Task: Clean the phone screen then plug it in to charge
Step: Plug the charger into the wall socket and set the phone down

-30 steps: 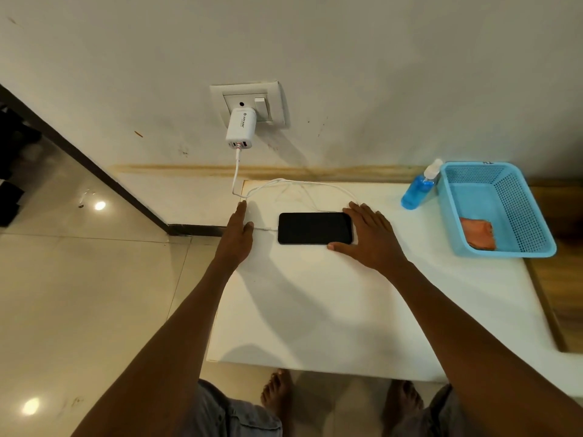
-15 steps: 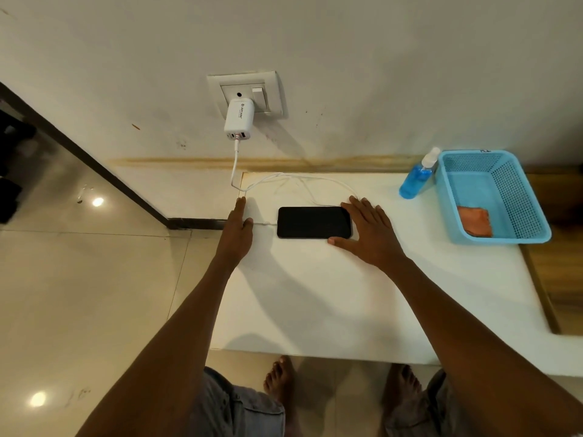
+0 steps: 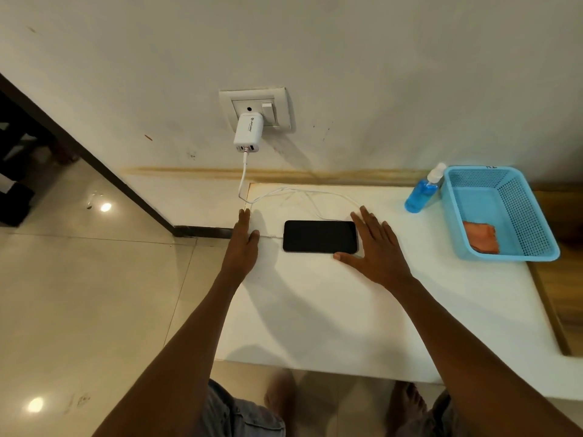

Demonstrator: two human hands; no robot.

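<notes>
A black phone (image 3: 320,236) lies flat, screen up, on the white table (image 3: 315,310). A white cable (image 3: 303,194) runs from the white charger (image 3: 248,133) in the wall socket (image 3: 255,107) across the table to the phone's left end. My left hand (image 3: 241,247) rests at the table's left edge beside the cable end, fingers extended and together. My right hand (image 3: 375,247) lies flat with fingers spread against the phone's right end, thumb at its near corner. Neither hand holds anything.
A blue spray bottle (image 3: 424,192) stands at the back right next to a blue plastic basket (image 3: 536,222) holding an orange cloth (image 3: 481,236). The tiled floor (image 3: 79,294) lies left of the table. My bare feet show under the near edge.
Both hands and the phone keep their places. The camera has tilted slightly, shifting the scene in view.
</notes>
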